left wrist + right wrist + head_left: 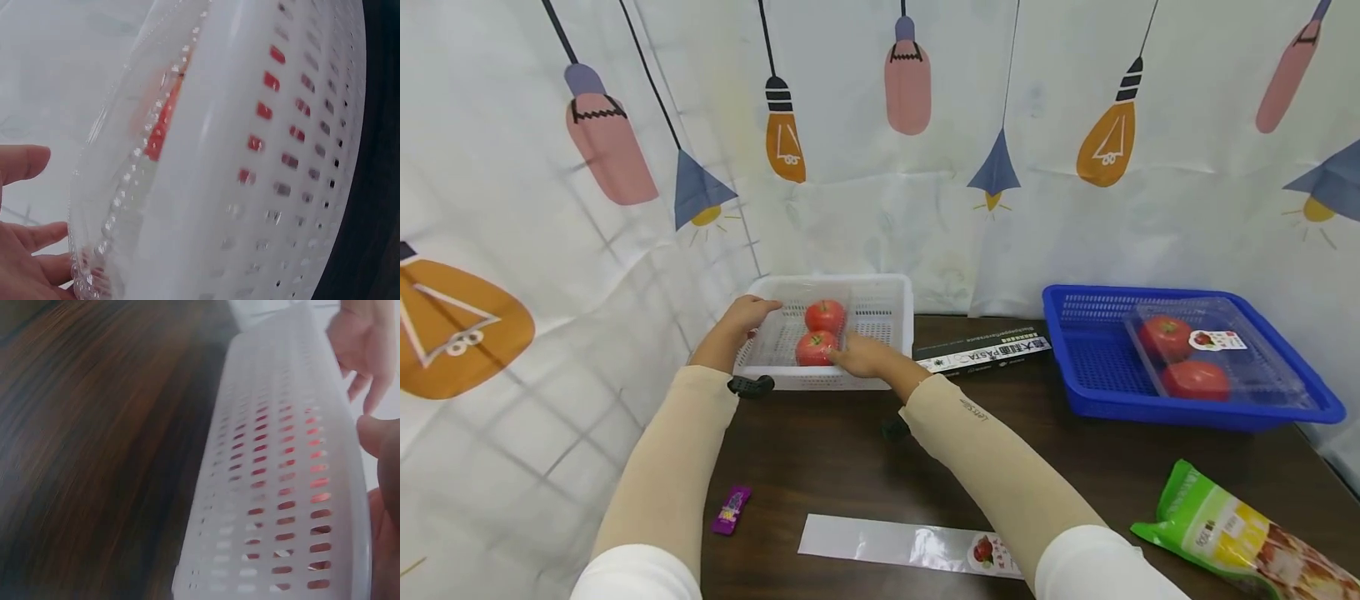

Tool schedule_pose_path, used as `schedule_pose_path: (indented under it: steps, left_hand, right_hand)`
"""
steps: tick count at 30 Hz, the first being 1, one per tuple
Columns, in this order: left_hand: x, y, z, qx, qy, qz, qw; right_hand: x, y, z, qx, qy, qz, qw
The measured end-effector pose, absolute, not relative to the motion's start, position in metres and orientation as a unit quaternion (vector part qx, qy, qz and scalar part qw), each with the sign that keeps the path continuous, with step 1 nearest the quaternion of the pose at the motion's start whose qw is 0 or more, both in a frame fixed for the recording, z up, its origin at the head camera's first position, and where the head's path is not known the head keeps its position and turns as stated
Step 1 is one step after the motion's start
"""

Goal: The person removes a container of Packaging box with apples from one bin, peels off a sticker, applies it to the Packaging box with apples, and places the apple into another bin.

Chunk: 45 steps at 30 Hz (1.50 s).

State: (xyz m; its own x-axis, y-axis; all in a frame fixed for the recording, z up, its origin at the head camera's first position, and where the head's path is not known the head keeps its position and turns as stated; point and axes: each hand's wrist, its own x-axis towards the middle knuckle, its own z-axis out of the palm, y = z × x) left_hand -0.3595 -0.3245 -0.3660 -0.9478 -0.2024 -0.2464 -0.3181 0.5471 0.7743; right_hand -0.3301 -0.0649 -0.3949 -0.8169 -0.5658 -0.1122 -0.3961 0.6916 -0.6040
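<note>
A: "You have the clear box, with two red fruits inside, in the white basket on the counter."
B: "Your left hand is loose-fingered, touching the box's left edge."
A: "And your right hand?"
B: "It's at the box's right side; whether you're gripping there, I can't tell."

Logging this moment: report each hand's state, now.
Left hand: open, touching the clear box at its edge.
Right hand: at the clear box; open or closed cannot be told.
</note>
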Motion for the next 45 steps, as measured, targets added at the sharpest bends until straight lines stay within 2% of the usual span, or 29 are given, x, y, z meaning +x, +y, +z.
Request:
schedule_pose_path:
  steps: [7, 17, 25, 31, 45]
  left_hand:
    - [-0.358, -0.311, -0.366, -0.135, 0.836, 0.531, 0.011]
    - [-0.354, -0.308, -0.357, -0.135, 0.818, 0.558, -0.024]
    - [-0.343, -0.314, -0.326, -0.128, 0.773, 0.621, -0.002]
    - [-0.334, -0.318, -0.305, -0.1, 0.724, 0.68, 0.048]
    - [-0.322, -0.315, -0.305, -0.063, 0.627, 0.77, 0.101]
  right_hand:
    - [-0.337, -0.063, -0.395, -0.2, 0.838, -0.46, 0.215]
    - [-0.335, -0.065, -0.391, -0.171, 0.82, -0.507, 0.203]
    - [-0.334, -0.05, -0.37, -0.136, 0.745, -0.609, 0.236]
    - [-0.331, -0.033, -0.353, -0.132, 0.686, -0.672, 0.244]
    - [-0.308, 0.034, -0.346, -0.173, 0.666, -0.691, 0.221]
